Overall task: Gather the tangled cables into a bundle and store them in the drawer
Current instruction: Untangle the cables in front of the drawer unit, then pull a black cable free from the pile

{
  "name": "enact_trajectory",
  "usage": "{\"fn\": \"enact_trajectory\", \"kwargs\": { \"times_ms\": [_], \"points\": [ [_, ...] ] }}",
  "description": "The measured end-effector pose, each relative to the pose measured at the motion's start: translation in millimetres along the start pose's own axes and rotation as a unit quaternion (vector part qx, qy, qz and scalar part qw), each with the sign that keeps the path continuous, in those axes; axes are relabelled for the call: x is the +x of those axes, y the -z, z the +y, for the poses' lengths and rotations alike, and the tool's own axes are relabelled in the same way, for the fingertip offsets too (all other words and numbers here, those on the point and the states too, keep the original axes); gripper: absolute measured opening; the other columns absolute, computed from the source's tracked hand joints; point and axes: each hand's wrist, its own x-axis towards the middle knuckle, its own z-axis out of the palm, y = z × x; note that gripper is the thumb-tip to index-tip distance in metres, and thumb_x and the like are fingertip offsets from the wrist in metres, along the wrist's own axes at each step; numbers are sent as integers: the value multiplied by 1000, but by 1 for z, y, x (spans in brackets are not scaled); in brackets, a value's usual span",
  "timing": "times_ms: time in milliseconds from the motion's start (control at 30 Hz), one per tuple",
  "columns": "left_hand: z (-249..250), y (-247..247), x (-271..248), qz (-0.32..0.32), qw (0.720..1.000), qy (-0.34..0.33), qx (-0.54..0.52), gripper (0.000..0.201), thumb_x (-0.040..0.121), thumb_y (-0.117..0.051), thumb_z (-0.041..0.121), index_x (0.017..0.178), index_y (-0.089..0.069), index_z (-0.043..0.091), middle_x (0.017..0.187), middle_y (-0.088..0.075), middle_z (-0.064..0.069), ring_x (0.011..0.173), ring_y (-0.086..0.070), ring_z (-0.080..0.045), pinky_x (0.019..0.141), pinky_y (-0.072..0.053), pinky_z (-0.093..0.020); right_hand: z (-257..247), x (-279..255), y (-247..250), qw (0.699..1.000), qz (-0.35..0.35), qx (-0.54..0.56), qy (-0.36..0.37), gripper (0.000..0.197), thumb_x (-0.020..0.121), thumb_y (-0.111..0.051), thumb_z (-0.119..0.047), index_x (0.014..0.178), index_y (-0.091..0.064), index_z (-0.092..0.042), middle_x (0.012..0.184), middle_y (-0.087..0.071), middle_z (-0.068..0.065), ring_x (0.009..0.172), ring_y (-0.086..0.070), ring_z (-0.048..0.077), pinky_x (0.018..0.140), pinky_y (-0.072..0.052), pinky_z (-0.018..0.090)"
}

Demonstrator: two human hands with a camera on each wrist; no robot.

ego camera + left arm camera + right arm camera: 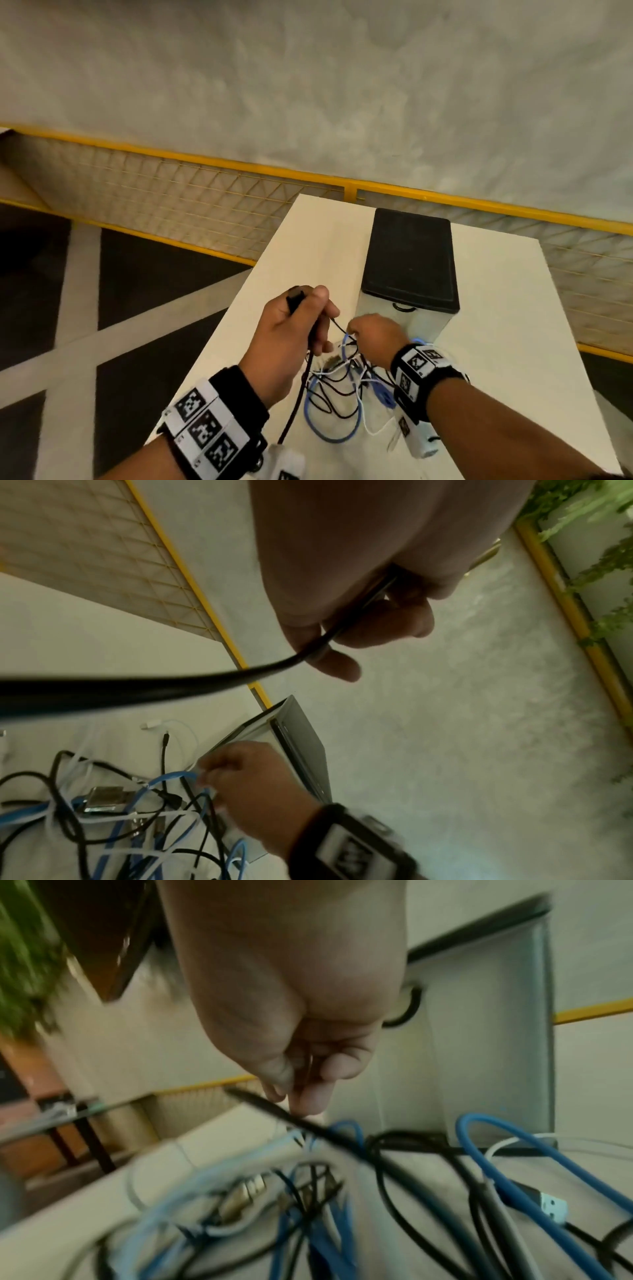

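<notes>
The left hand (291,329), raised above the white table (496,308), grips a thick black cable (294,397) in curled fingers; the right hand (373,339), lower and near the drawer unit (411,263), pinches a blue cable (171,777) from the tangled cables (342,390) lying on the table's near part; two hands, one drawer unit, cables too knotted to count.
</notes>
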Motion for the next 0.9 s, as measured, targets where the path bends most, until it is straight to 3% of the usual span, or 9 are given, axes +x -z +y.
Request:
{"fn": "enact_trajectory", "kwargs": {
  "times_ms": [100, 200, 367, 533, 633, 700, 800, 900],
  "points": [
    [0, 4, 0, 0, 1000, 1, -15, 31, 97, -52, 25, 74, -68, 11, 50, -39, -2, 41, -34, -13, 50, -44, -32, 3, 22, -29, 998, -52, -46, -5, 32, 91, -40, -18, 113, -63, -21, 118, -64, 9, 106, -63, 31, 86, -51, 38],
    [-4, 15, 2, 11, 1000, 0, 10, 26, 95, -56, 24, 77, -70, 12, 51, -41, -2, 41, -36, -13, 50, -40, -30, 7, 29, -50, 995, -61, -84, -5, 33, 98, -33, -27, 117, -58, -18, 122, -62, 10, 109, -62, 32, 85, -47, 37],
    [-14, 30, 7, 28, 999, 4, 25, 23, 95, -58, 22, 82, -71, 9, 52, -44, -2, 43, -39, -14, 53, -40, -33, 10, 18, -47, 993, -48, -102, -14, 29, 92, -45, -20, 115, -62, -22, 121, -61, 7, 112, -60, 31, 88, -50, 39],
    [-12, 33, 26, 0, 998, 19, 54, 25, 99, -54, 22, 91, -74, 10, 65, -57, -6, 56, -53, -19, 62, -52, -35, 6, -5, 17, 998, -1, 57, 19, 25, 90, -52, -16, 105, -71, -26, 108, -59, 2, 100, -62, 22, 86, -47, 29],
    [-9, 27, 42, -49, 993, 10, 102, 23, 99, -54, 23, 99, -73, 10, 75, -66, -3, 69, -61, -17, 68, -51, -34, 3, -30, 78, 984, 66, 154, 65, 26, 86, -62, -7, 105, -75, -18, 95, -64, -11, 88, -62, 4, 82, -44, 16],
    [-5, 19, 52, -89, 982, 1, 164, 23, 99, -54, 27, 104, -71, 12, 82, -68, 0, 78, -63, -13, 71, -51, -31, -2, -53, 115, 965, 109, 225, 79, 23, 84, -69, -6, 102, -75, -19, 86, -62, -21, 77, -60, -8, 76, -44, 10],
    [5, 1, 61, -148, 954, -50, 256, 23, 98, -56, 30, 110, -70, 17, 92, -68, 8, 82, -61, 4, 74, -46, -18, -12, -84, 156, 927, 187, 317, 74, 30, 79, -75, -6, 89, -66, -33, 76, -64, -19, 68, -61, -6, 65, -48, 11],
    [23, -25, 61, -208, 909, -120, 341, 7, 97, -57, 31, 94, -63, 34, 86, -59, 14, 74, -54, 11, 67, -36, -9, -23, -109, 183, 873, 238, 417, 80, 31, 79, -72, 4, 86, -62, -25, 69, -66, -10, 65, -64, 6, 63, -49, 18]
  ]
}}
